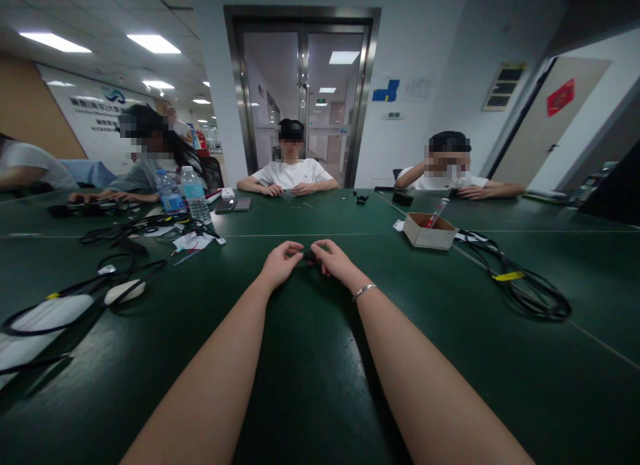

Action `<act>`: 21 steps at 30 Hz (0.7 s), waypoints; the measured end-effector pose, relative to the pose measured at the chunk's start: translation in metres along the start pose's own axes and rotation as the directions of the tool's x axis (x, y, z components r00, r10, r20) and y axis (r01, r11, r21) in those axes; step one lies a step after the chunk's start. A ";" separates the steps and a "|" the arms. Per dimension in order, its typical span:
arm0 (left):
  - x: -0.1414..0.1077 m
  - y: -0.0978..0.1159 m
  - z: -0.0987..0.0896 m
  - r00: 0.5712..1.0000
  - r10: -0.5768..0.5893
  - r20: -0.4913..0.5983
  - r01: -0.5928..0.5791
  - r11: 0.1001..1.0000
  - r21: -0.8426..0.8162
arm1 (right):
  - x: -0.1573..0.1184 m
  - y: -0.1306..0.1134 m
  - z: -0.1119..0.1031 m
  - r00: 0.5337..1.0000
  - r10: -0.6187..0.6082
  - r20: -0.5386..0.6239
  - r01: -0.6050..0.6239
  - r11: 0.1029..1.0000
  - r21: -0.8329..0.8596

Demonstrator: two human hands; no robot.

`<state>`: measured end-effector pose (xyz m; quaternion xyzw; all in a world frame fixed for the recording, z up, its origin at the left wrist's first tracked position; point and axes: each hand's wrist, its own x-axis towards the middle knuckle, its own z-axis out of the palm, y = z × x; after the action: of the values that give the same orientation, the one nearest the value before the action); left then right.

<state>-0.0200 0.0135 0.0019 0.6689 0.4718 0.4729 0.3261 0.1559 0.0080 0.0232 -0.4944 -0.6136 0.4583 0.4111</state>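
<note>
Both my forearms reach forward over the dark green table (305,358), with the hands close together near its middle. A small black object (310,255) sits between my fingertips; it is too small and dark to name. My right hand (339,260), below a silver bracelet (364,291), has thumb and fingers closed around this object. My left hand (281,262) is curled in a pinch, its thumb tip right beside the object. What lies inside the left pinch is hidden.
Black cables (115,272) and a computer mouse (125,292) lie at left, with water bottles (195,195) behind. At right are an open cardboard box (429,233) and a coiled cable (530,292). Several people sit around the table, including one person opposite (293,175).
</note>
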 end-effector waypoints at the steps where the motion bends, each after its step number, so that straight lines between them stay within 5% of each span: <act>1: 0.000 0.000 0.000 1.000 -0.003 0.000 0.003 1.000 -0.004 | 0.000 -0.001 0.001 1.000 0.003 -0.003 -0.003 1.000 -0.008; 9: 0.003 -0.006 0.001 1.000 0.010 -0.007 -0.010 0.999 0.031 | -0.002 -0.002 -0.004 1.000 0.001 0.018 -0.002 0.998 0.063; 15: 0.002 -0.003 0.001 1.000 0.004 -0.002 -0.004 1.000 0.019 | -0.005 -0.006 -0.007 0.990 -0.043 0.135 0.034 0.997 0.065; 21: 0.001 0.001 0.000 1.000 -0.001 0.004 0.001 0.999 0.034 | -0.003 -0.005 -0.007 0.994 0.031 0.108 -0.032 0.999 0.013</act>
<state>-0.0194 0.0137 0.0026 0.6749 0.4794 0.4636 0.3159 0.1615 0.0060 0.0297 -0.4756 -0.6236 0.4952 0.3739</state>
